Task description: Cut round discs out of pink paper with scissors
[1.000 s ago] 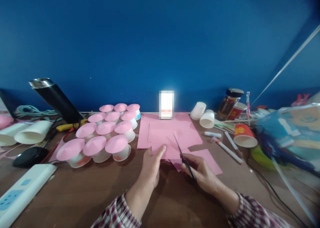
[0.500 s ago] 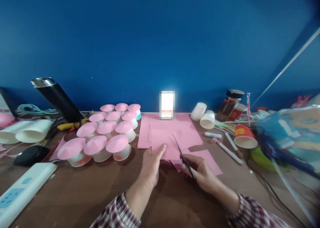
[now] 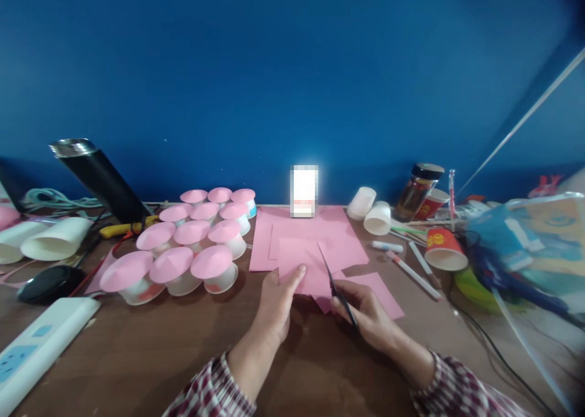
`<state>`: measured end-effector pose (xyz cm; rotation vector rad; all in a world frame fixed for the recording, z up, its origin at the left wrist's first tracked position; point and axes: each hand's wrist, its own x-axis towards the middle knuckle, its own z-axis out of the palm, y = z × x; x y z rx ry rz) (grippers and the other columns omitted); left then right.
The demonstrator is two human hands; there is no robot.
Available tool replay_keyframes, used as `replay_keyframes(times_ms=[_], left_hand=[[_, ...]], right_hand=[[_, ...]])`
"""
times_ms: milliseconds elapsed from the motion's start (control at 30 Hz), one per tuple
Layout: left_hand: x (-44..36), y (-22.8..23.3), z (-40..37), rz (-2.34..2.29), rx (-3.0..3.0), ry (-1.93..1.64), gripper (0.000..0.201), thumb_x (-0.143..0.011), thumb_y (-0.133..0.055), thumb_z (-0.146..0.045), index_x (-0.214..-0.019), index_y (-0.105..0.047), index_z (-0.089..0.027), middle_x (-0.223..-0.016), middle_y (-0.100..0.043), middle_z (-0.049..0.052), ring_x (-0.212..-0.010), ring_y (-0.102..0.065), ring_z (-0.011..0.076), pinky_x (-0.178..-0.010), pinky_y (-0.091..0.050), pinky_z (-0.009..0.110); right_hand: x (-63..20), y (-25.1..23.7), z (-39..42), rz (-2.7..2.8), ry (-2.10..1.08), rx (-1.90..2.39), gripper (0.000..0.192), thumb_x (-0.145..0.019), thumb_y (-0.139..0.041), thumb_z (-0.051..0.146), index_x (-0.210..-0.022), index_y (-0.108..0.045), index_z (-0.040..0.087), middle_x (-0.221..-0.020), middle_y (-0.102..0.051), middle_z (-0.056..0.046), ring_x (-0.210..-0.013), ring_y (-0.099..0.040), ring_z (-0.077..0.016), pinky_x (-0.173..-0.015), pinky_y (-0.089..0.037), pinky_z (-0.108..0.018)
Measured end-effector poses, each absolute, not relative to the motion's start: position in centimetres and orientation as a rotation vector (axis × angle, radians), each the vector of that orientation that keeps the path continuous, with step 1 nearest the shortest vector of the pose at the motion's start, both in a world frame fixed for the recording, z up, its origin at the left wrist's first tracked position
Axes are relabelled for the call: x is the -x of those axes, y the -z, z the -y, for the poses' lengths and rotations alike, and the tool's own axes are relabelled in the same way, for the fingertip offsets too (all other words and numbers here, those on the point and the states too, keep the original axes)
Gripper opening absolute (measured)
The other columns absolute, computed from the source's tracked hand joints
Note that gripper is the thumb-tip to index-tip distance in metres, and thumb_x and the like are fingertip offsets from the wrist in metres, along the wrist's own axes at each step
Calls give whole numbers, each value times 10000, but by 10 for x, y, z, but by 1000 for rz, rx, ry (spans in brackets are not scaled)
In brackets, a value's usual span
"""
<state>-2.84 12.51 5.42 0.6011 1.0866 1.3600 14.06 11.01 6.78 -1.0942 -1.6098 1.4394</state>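
At the brown wooden table (image 3: 137, 356), our left hand (image 3: 275, 304) pins a pink paper sheet (image 3: 305, 269) flat, grip closed on its near edge, while our right hand (image 3: 365, 316) grips black-handled scissors (image 3: 336, 286), blades apparently entering the sheet.

Deep blue wall (image 3: 292, 69) fills upper view; brown wooden tabletop (image 3: 137, 356) butts against it; pale diagonal strip (image 3: 525, 118) crosses wall at right; dim, even light
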Motion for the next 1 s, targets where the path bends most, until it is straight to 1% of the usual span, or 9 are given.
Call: replay_keyframes(times_ms=[167,400,567,700,767,900,1000], left_hand=[[29,-51,-126,-1095,-608,-1366,482,-624,-764,-387,-969,-650,-71,-875,-699,149,-765,-659,241,-726,-503,372],[29,-51,-125,-1135,-610,-1366,476,-620,-768,-388,-971,-654,-88,-902,-699,145,-797,-660,247,-740,-498,374],[29,-54,-125,-1085,-636,-1357,434,-657,-743,-384,-969,-659,-94,-916,-705,147,-820,-662,256,-745,-504,374],[30,-51,-125,-1078,-597,-1377,448,-622,-770,-367,-961,-668,-92,-909,-710,149,-813,-664,257,-733,-507,353],[30,-50,-126,-1096,-591,-1382,462,-607,-779,-365,-960,-669,-89,-897,-710,149,-806,-664,258,-728,-508,350],[29,-53,-125,-1089,-637,-1360,453,-650,-745,-384,-969,-660,-74,-903,-704,164,-796,-659,260,-719,-509,368],[27,-57,-124,-1084,-655,-1331,445,-677,-724,-386,-966,-652,-56,-881,-702,171,-773,-658,258,-718,-510,378]], right_hand=[[-141,-67,-110,1619,-1423,1107,307,-832,-596,433,-821,-587,127,-604,-461,26,-529,-385,-93,-456,-292,-204],[-141,-68,-111,1628,-1402,1111,329,-809,-610,460,-747,-586,139,-585,-463,29,-514,-391,-91,-449,-311,-201],[-141,-66,-111,1618,-1387,1156,321,-802,-616,461,-747,-575,147,-558,-449,36,-492,-375,-89,-429,-294,-199],[-141,-64,-110,1616,-1382,1169,313,-810,-609,448,-734,-568,146,-543,-447,41,-478,-367,-84,-432,-289,-201],[-141,-63,-110,1620,-1379,1165,298,-815,-608,434,-758,-577,143,-548,-458,38,-482,-374,-85,-438,-292,-204],[-141,-63,-111,1607,-1392,1153,293,-814,-613,428,-818,-593,136,-567,-464,34,-498,-388,-93,-446,-299,-207],[-140,-65,-111,1603,-1409,1135,292,-818,-612,423,-791,-591,133,-583,-476,29,-508,-400,-92,-454,-305,-205]])
